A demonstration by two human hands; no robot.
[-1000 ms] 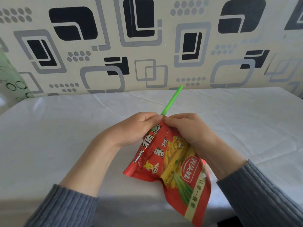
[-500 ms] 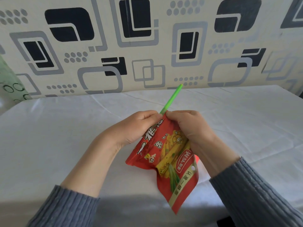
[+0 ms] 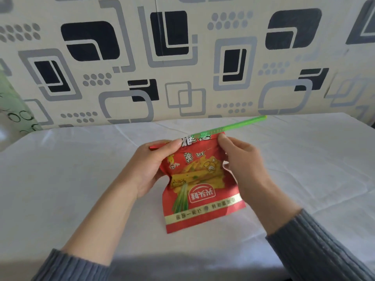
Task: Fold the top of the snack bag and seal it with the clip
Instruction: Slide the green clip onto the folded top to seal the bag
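Note:
A red snack bag (image 3: 199,191) with yellow and green print hangs upside down above the table, held between both hands. My left hand (image 3: 150,167) grips its upper left edge, thumb on the front. My right hand (image 3: 241,161) pinches the upper right corner. A long green clip (image 3: 233,125) runs along the bag's folded top edge and sticks out far to the right, beyond my right hand. Whether the clip is snapped closed I cannot tell.
A white cloth covers the table (image 3: 60,179). A wall with a black and grey square pattern (image 3: 182,57) stands right behind the table. A green patterned object (image 3: 10,110) sits at the far left edge.
The bag has turned from a slanted, bunched position to face me squarely. The green clip swung from pointing up and away to lying nearly level along the bag's top. My hands moved apart.

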